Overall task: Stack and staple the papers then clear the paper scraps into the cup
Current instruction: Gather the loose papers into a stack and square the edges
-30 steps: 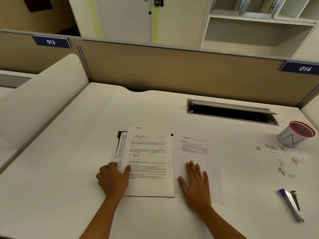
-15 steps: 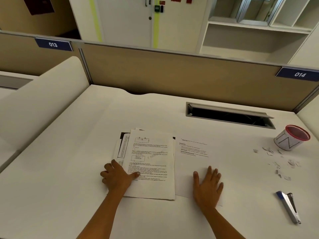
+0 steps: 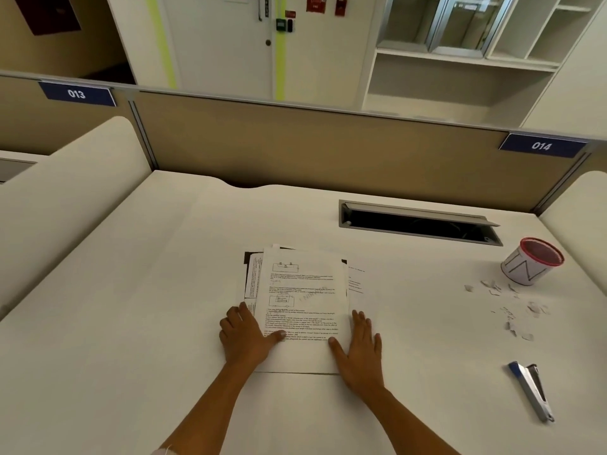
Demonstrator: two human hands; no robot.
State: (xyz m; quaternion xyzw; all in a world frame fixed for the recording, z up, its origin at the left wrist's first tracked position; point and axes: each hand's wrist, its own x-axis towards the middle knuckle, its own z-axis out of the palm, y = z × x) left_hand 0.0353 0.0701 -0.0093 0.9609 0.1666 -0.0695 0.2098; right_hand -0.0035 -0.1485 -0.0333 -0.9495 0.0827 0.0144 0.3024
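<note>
A loose stack of printed papers (image 3: 300, 300) lies at the middle of the white desk. My left hand (image 3: 244, 336) rests on its lower left edge, thumb on the top sheet. My right hand (image 3: 359, 348) lies flat, fingers straight, pressing a single sheet (image 3: 359, 290) that sits mostly tucked under the stack's right side. A white cup with a red rim (image 3: 532, 265) stands at the far right. Several small paper scraps (image 3: 507, 307) are scattered in front of the cup. A blue and silver stapler (image 3: 532, 390) lies at the near right.
An open cable slot (image 3: 417, 223) is cut into the desk behind the papers. A tan partition (image 3: 328, 149) closes the desk's far side, with low white dividers on the left and right.
My right hand has slid the single sheet leftward, from beside the stack to mostly under it. The left hand has stayed on the stack's lower left edge.
</note>
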